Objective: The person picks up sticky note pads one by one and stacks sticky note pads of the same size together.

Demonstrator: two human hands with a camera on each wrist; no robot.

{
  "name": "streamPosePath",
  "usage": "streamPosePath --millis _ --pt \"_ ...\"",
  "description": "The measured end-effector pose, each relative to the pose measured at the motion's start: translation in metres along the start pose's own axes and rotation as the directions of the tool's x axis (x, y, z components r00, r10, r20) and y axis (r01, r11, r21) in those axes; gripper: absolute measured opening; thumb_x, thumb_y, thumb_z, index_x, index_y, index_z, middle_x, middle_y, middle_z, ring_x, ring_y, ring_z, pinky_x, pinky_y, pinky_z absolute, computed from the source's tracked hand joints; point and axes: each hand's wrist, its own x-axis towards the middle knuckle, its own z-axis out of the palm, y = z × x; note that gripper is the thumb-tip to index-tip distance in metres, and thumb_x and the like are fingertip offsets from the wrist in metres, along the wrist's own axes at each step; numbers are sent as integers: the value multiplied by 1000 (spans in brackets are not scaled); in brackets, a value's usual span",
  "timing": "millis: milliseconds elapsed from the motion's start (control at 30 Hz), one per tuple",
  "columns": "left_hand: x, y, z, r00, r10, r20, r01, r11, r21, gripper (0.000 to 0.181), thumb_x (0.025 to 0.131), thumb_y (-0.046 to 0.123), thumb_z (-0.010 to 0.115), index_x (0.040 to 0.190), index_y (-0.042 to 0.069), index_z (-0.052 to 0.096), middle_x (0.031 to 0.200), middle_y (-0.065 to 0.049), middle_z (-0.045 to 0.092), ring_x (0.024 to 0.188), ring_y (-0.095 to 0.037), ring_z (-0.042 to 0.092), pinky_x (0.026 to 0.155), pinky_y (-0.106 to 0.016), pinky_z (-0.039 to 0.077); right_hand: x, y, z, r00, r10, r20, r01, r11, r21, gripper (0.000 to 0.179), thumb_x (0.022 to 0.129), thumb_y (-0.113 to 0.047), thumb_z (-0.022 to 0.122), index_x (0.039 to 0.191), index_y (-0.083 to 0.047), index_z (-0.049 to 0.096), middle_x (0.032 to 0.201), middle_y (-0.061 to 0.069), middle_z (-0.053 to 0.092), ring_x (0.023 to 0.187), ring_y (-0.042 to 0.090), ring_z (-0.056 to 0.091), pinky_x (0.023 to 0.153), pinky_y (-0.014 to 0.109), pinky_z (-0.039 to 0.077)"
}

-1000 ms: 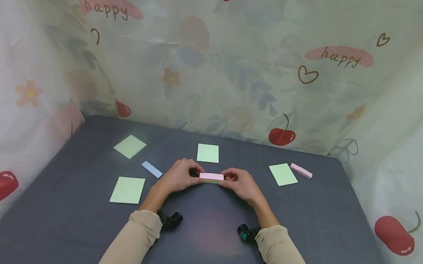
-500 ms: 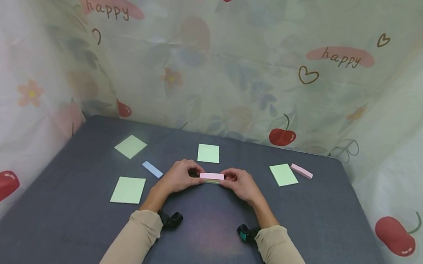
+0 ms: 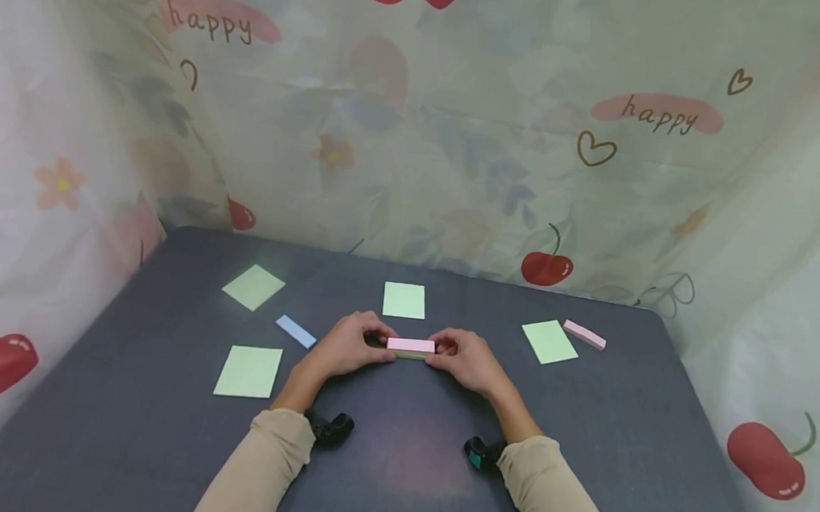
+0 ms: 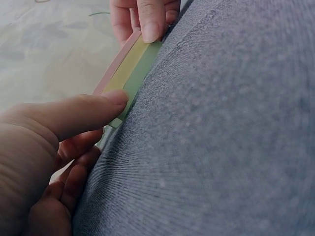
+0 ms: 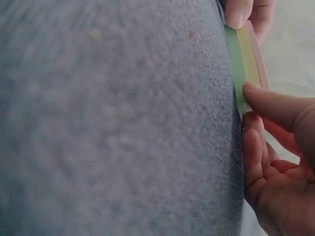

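A short stack of slim rectangular blocks lies flat on the dark table in front of me. Its pink top block [image 3: 411, 344] faces up. Below that, the wrist views show a yellow block [image 4: 127, 66] and, against the cloth, a green block [image 5: 236, 56]. My left hand [image 3: 350, 344] pinches the stack's left end, thumb on the near side and fingers behind. At the right end my right hand [image 3: 469, 360] pinches it the same way. Both thumbs press across the yellow and green layers; the far side of the stack is hidden.
A pale green paper square [image 3: 403, 300] lies just beyond the hands. Two more, a diamond-set square [image 3: 254, 287] and a nearer square [image 3: 247, 372], lie left with a blue block [image 3: 295, 331]. Right are another square [image 3: 550, 342] and a loose pink block [image 3: 584, 335].
Both hands keep their hold on the stack in the same place. The head view has tipped by a few pixels, and the pink top block now looks straighter over the layers below.
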Motion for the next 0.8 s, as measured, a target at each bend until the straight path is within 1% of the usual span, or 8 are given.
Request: streamPosePath --millis 167,233,400,533,667,800 --pt "0 0 1 1000 -11 3 11 1000 -2 24 83 30 86 106 23 79 93 5 64 89 -14 53 80 -33 43 0 0 -2 1000 -4 13 4 1000 -24 34 89 -25 80 118 -9 72 94 4 67 77 10 57 70 25 46" --pt "0 -1 2 1000 -9 0 9 1000 -3 24 83 30 86 105 23 79 92 5 64 88 -14 53 80 -33 43 -1 -3 -4 1000 -13 10 14 999 -50 36 90 -26 79 120 -8 72 96 4 67 80 11 58 73 25 47" --pt "0 0 3 1000 -8 -5 8 1000 -6 23 83 31 86 104 23 79 91 5 63 87 -14 53 79 -32 43 -4 -14 -8 997 -70 -30 64 985 -162 40 93 -30 75 124 -6 69 100 7 64 86 13 58 78 29 49" --pt "-1 3 3 1000 -8 -3 8 1000 -1 23 84 31 85 104 22 79 91 5 63 87 -13 52 79 -32 43 -5 -20 -11 993 -81 -88 56 963 -264 47 96 -38 72 131 -8 65 108 9 59 93 18 55 83 35 49" --pt "-1 4 2 1000 -9 -7 9 1000 0 22 84 30 86 103 21 79 90 4 62 87 -14 52 79 -32 43 -5 -26 -15 984 -97 -148 33 923 -383 58 95 -48 69 138 -11 60 121 11 55 108 27 53 92 45 50" --pt "-1 3 1 1000 -11 -14 11 1000 3 22 83 30 86 103 21 79 90 5 62 87 -13 52 79 -32 43 -3 -28 -20 972 -135 -190 19 859 -511 68 95 -57 65 146 -13 53 135 15 52 121 34 50 102 52 47"
